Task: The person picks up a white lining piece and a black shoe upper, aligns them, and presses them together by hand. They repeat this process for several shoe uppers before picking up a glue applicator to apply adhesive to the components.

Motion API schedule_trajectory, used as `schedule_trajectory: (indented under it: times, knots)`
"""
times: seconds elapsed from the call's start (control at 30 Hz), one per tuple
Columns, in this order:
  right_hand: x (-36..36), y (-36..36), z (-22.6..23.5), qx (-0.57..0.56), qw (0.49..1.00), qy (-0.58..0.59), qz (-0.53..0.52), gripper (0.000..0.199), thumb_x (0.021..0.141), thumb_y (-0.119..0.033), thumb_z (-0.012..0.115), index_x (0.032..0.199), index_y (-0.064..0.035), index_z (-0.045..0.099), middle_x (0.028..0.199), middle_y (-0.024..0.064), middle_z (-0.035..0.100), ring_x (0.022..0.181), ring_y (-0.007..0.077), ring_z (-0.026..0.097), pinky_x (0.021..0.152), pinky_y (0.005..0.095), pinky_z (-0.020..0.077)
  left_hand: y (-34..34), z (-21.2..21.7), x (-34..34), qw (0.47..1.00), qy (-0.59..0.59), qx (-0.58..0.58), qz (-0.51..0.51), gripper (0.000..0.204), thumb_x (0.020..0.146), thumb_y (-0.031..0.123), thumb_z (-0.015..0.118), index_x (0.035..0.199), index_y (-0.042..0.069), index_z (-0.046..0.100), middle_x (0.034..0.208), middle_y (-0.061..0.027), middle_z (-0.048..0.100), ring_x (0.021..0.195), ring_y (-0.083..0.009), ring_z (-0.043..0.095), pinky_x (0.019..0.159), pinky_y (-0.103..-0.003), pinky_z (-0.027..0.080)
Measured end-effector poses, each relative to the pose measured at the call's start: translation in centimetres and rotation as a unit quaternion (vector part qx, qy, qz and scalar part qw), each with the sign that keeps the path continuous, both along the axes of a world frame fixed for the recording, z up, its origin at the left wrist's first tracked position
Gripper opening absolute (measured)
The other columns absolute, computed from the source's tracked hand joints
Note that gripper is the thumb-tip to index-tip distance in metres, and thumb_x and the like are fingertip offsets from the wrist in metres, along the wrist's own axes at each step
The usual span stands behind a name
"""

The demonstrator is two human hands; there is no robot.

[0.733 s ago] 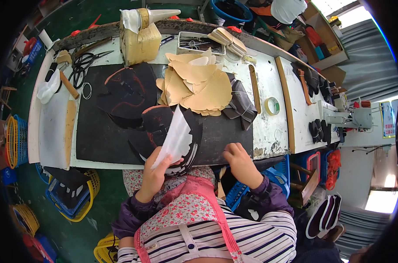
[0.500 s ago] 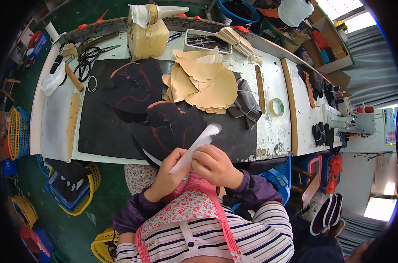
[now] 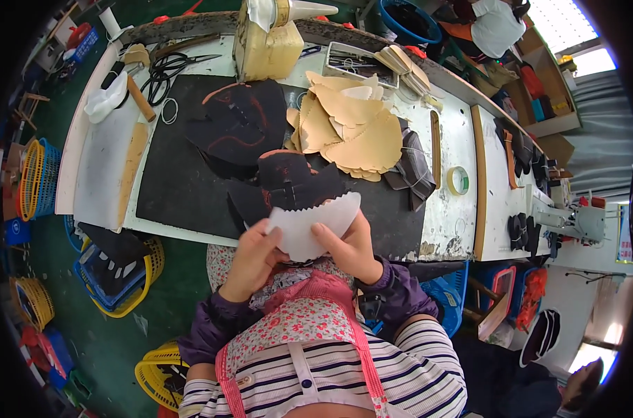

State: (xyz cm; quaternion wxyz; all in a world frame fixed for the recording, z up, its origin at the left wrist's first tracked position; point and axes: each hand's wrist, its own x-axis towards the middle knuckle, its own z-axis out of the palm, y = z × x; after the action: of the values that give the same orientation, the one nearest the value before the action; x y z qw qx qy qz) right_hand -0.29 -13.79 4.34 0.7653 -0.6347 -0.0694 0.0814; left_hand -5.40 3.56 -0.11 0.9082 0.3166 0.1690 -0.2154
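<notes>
Between my two hands is a white, curved sheet piece (image 3: pixel 304 228) with a zigzag upper edge, its broad face turned up. My left hand (image 3: pixel 252 256) pinches its left end. On the other end, my right hand (image 3: pixel 348 247) has its thumb laid over the face and its fingers behind. Just beyond the sheet lies a black cut shoe-upper piece (image 3: pixel 288 177) with reddish edge markings, partly hidden by it. Farther left, more black upper pieces (image 3: pixel 236 125) are stacked on the dark mat (image 3: pixel 170 188). A pile of tan zigzag-edged pieces (image 3: pixel 362 143) sits to their right.
Black scissors (image 3: pixel 166 73) and a hammer (image 3: pixel 141 99) lie at the far left. A yellowish block (image 3: pixel 269 52) stands at the back beside a tool tray (image 3: pixel 351 64). Tape (image 3: pixel 458 180) rests on the right. Baskets (image 3: pixel 156 272) stand on the floor at left.
The white piece has turned from nearly edge-on and slanted to face up and spread across. My hands have moved apart, the left one to its left end. The whole view has shifted slightly.
</notes>
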Motion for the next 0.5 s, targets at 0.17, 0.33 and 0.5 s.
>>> schedule_trajectory:
  times: [0.17, 0.33, 0.5]
  knots:
    - [1.1, -1.5, -2.5, -0.254, 0.965, -0.045, 0.038, 0.011, 0.082, -0.008, 0.067, 0.084, 0.0004, 0.059, 0.08, 0.0071, 0.063, 0.066, 0.0081, 0.058, 0.054, 0.0254, 0.0456, -0.2, -1.3, -0.3, 0.933, -0.1, 0.311, 0.153, 0.019, 0.084, 0.011, 0.068, 0.084, -0.002, 0.054, 0.073, 0.0003, 0.057, 0.061, -0.0042, 0.051, 0.054, -0.019, 0.041]
    - [1.2, -1.8, -3.5, -0.298, 0.951, -0.058, 0.05, 0.015, 0.08, -0.011, 0.069, 0.078, 0.0008, 0.06, 0.076, 0.0083, 0.061, 0.059, 0.0116, 0.059, 0.052, 0.0275, 0.0453, -0.1, -2.2, -0.8, 0.817, -0.152, 0.541, 0.131, 0.027, 0.083, 0.008, 0.069, 0.066, -0.001, 0.049, 0.06, 0.0015, 0.051, 0.05, -0.0009, 0.042, 0.045, -0.019, 0.033]
    - [1.9, -2.1, -4.7, -0.372, 0.912, -0.162, 0.064, 0.016, 0.077, -0.011, 0.07, 0.076, 0.0005, 0.06, 0.072, 0.0095, 0.057, 0.055, 0.0194, 0.058, 0.052, 0.0291, 0.0454, -0.2, -1.7, -0.3, 0.798, -0.162, 0.564, 0.137, 0.028, 0.081, 0.008, 0.07, 0.065, -0.001, 0.048, 0.057, 0.001, 0.05, 0.049, -0.001, 0.042, 0.044, -0.02, 0.032]
